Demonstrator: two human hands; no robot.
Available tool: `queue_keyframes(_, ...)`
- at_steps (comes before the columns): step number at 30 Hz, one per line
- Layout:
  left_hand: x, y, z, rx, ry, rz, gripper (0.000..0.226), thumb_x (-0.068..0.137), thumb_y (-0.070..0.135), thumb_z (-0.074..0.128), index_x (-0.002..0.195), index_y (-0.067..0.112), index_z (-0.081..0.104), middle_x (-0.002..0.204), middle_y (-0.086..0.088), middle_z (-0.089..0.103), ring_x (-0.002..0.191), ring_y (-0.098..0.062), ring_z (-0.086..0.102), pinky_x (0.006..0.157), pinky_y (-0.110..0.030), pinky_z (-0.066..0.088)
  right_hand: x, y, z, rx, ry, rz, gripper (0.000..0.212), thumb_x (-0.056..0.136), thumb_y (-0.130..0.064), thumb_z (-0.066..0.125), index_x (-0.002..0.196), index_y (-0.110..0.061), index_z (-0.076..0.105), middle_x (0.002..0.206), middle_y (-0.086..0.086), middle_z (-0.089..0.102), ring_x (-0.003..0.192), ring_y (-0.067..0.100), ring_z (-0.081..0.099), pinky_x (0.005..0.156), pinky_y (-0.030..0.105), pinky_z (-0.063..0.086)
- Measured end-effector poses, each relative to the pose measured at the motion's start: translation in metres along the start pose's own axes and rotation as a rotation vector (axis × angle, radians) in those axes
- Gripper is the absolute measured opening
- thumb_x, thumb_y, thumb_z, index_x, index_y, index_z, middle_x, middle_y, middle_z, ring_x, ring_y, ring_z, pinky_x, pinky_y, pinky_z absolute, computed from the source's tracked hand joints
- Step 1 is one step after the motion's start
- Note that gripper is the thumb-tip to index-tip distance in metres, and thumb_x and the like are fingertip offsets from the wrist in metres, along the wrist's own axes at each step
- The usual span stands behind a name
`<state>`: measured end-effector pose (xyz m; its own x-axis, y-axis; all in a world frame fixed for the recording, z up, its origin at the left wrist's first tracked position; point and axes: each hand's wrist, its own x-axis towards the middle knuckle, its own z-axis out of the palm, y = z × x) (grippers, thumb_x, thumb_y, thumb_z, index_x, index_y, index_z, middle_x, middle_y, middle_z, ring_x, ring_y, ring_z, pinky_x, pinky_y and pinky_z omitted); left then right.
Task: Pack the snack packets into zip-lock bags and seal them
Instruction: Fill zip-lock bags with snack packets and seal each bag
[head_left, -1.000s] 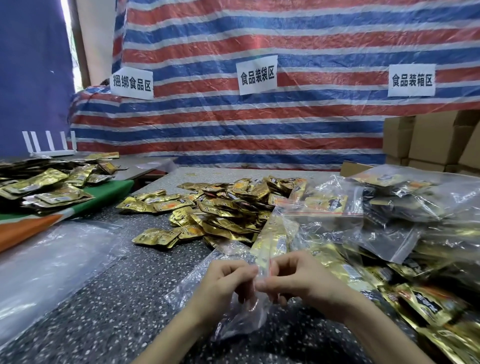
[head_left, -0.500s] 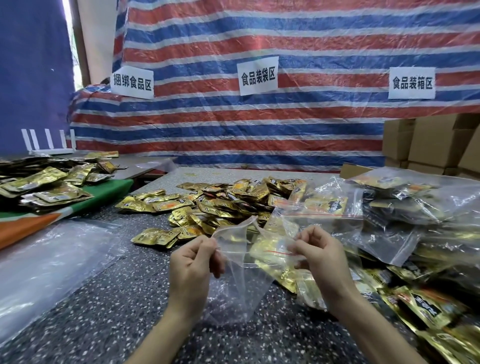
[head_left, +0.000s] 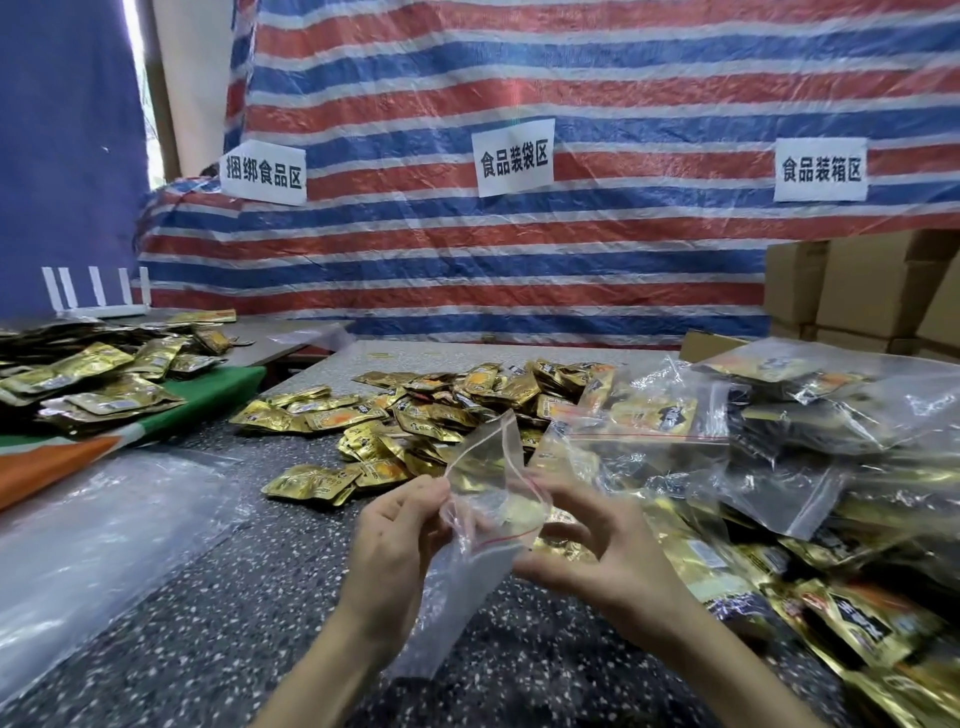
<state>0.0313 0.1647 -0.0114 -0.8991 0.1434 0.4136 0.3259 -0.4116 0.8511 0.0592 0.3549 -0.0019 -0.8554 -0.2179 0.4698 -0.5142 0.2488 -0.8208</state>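
Observation:
Both my hands hold an empty clear zip-lock bag (head_left: 488, 483) with a red zip line above the speckled table. My left hand (head_left: 397, 540) pinches the bag's left lip between thumb and fingers. My right hand (head_left: 587, 540) holds the right lip, thumb and forefinger curled round it. The bag's mouth is pulled open and stands up between the hands, its body hanging down toward me. A heap of gold snack packets (head_left: 441, 410) lies just beyond the hands.
Filled zip-lock bags (head_left: 789, 415) pile up on the right, with loose gold packets (head_left: 857, 634) below them. More packets (head_left: 93, 374) lie on a green cloth at far left. Clear plastic sheeting (head_left: 93, 535) covers the near left. Cardboard boxes (head_left: 862, 286) stand at back right.
The hands moved from close together to spread apart, then drew in again. The bag's mouth, at first bunched and closed between my fingers, is now pulled open and raised higher.

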Motion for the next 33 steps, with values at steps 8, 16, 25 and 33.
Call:
queue_keyframes(8,-0.002,-0.001,0.005,0.103,0.026,0.12,0.034,0.084,0.027,0.055,0.052,0.022,0.066,0.053,0.008,0.056,0.051,-0.005,0.054,0.061,-0.017,0.05,-0.002,0.002,0.011,0.124,0.115,-0.036,0.016,0.079,-0.018,0.078,0.094,-0.015,0.081,0.095,0.002,0.079,0.092,0.02,0.075,0.082,0.031,0.06)
queue_keyframes(16,0.006,0.005,-0.015,0.079,0.196,0.203,0.036,0.085,0.039,0.052,0.058,0.017,0.062,0.055,0.001,0.057,0.053,-0.013,0.054,0.064,-0.029,0.053,0.003,-0.003,-0.007,0.308,0.318,-0.024,0.012,0.069,-0.014,0.078,0.08,-0.01,0.08,0.085,0.012,0.078,0.082,0.024,0.075,0.073,0.025,0.059)
queue_keyframes(25,0.098,-0.009,-0.04,0.625,0.467,-0.055,0.033,0.095,0.038,0.062,0.093,0.006,0.066,0.078,-0.013,0.067,0.068,-0.023,0.061,0.078,-0.046,0.054,0.005,0.003,-0.007,0.288,0.344,0.043,0.005,0.074,-0.005,0.082,0.078,-0.007,0.079,0.082,0.011,0.078,0.081,0.025,0.076,0.072,0.028,0.059)
queue_keyframes(33,0.161,-0.039,-0.059,0.891,0.494,-0.348,0.044,0.086,0.043,0.073,0.064,0.009,0.057,0.067,-0.01,0.058,0.064,-0.022,0.054,0.079,-0.037,0.053,0.007,0.006,-0.009,0.323,0.293,0.057,0.009,0.07,-0.009,0.084,0.078,-0.012,0.081,0.08,0.011,0.077,0.073,0.019,0.074,0.066,0.021,0.056)
